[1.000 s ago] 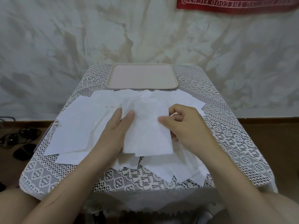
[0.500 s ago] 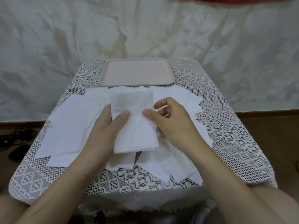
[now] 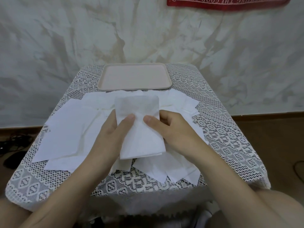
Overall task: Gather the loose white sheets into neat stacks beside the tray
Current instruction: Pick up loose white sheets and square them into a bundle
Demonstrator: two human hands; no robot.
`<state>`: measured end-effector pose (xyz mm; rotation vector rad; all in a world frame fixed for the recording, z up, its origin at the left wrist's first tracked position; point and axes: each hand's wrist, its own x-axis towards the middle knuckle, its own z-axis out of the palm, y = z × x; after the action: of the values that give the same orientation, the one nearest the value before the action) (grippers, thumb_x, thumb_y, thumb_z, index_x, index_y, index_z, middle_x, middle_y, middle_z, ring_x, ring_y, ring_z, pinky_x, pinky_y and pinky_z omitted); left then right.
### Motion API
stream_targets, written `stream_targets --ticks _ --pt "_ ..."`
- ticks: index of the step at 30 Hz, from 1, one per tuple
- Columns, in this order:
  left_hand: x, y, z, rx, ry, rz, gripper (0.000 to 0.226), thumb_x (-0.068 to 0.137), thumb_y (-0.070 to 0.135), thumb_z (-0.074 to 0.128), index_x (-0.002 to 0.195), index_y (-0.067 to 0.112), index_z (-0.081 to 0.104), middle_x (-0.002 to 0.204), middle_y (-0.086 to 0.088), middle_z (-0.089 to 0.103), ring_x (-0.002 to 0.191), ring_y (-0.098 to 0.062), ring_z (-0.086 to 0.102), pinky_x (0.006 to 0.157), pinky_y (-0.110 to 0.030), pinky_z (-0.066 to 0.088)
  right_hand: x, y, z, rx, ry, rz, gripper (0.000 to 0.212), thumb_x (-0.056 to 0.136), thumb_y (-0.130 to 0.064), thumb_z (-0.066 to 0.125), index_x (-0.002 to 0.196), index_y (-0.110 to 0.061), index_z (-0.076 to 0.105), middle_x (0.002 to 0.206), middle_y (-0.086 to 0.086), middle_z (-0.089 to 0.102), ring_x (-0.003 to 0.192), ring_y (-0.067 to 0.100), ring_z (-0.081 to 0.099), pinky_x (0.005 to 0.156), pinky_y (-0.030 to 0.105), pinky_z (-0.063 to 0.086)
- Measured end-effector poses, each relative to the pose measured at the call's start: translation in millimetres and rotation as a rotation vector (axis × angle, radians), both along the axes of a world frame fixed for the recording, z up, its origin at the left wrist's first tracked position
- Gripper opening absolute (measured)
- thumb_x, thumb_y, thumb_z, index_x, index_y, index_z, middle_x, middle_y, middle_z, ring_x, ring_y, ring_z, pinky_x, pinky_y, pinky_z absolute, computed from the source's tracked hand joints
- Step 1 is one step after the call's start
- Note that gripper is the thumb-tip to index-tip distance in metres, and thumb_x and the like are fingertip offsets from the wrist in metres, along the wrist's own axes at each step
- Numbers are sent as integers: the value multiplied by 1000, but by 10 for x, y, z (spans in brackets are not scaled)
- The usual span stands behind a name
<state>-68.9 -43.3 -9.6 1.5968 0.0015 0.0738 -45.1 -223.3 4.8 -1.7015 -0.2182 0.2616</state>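
A small stack of white sheets [image 3: 139, 112] is lifted above the middle of the table, held from both sides. My left hand [image 3: 113, 132] grips its left edge, thumb on top. My right hand [image 3: 171, 129] grips its right edge, thumb on top, fingers curled behind. Several loose white sheets [image 3: 65, 129] lie spread over the lace-covered table [image 3: 218, 134], overlapping to the left, right and front of the held stack. An empty beige tray [image 3: 134, 76] sits at the far edge, just beyond the sheets.
The small table is covered with a white lace cloth hanging over its edges. A stained wall stands close behind it, with a red banner [image 3: 227, 3] at the top. Dark cables and objects [image 3: 11, 145] lie on the floor at the left.
Both thumbs have moved closer together on the held stack, and the stack now stands more upright between my hands. The camera view shifted slightly.
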Motion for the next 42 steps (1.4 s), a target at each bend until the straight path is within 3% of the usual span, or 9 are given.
stream_targets --ticks 6,9,14,19,21,25,32,38,42 --pt "-41 -51 -18 114 -3 -109 46 84 46 60 129 38 60 115 19 76 103 -3 73 78 -23 57 -44 -61 -65 -117 -7 -22 29 99 -41 65 98 -13 70 84 -4 71 73 7 65 65 29 47" --pt "-29 -38 3 149 10 -105 47 84 43 65 130 35 63 118 13 77 104 -8 74 78 -28 58 -46 -176 -37 -68 42 25 28 101 -32 63 110 -7 69 98 8 76 83 16 73 69 33 59" --pt "65 38 30 160 81 34 23 96 33 73 119 29 71 103 13 80 92 -10 76 70 -24 55 158 -473 -93 -49 16 -123 13 100 -6 60 96 -6 72 75 5 69 57 9 59 50 20 51" --pt "186 92 25 161 109 80 23 96 37 71 118 30 72 105 9 80 93 -15 77 81 -41 59 664 -784 -236 -344 -65 -421 18 96 -14 66 82 -23 73 68 -10 69 63 14 63 62 32 55" --pt "230 92 13 141 119 72 30 90 43 76 117 30 72 106 5 80 94 -18 77 83 -46 59 862 -818 -248 -518 -85 -434 7 97 -23 67 99 -26 73 88 -13 72 86 19 67 81 34 50" --pt "278 92 -13 120 124 86 34 83 44 67 114 30 73 101 6 81 85 -14 77 75 -42 54 1131 -830 -235 -754 -48 -400 50 94 -31 71 139 -14 57 137 4 60 124 27 57 97 35 44" --pt "285 94 -14 84 161 81 35 81 40 67 114 29 74 101 4 82 86 -18 78 76 -43 55 1230 -850 -212 -706 45 -361 20 79 -20 73 97 -18 65 90 6 73 94 32 71 91 45 57" --pt "249 83 16 84 167 93 31 85 38 66 113 29 73 98 6 82 82 -15 78 72 -40 53 1148 -904 -189 -842 41 -393 29 86 -35 77 104 -17 63 97 4 73 98 26 66 81 34 48" --pt "232 75 39 83 173 93 31 83 38 66 112 30 73 97 7 82 82 -16 78 73 -40 54 1124 -895 -188 -802 17 -350 20 87 -27 76 85 -13 63 80 1 73 77 21 61 68 31 42"
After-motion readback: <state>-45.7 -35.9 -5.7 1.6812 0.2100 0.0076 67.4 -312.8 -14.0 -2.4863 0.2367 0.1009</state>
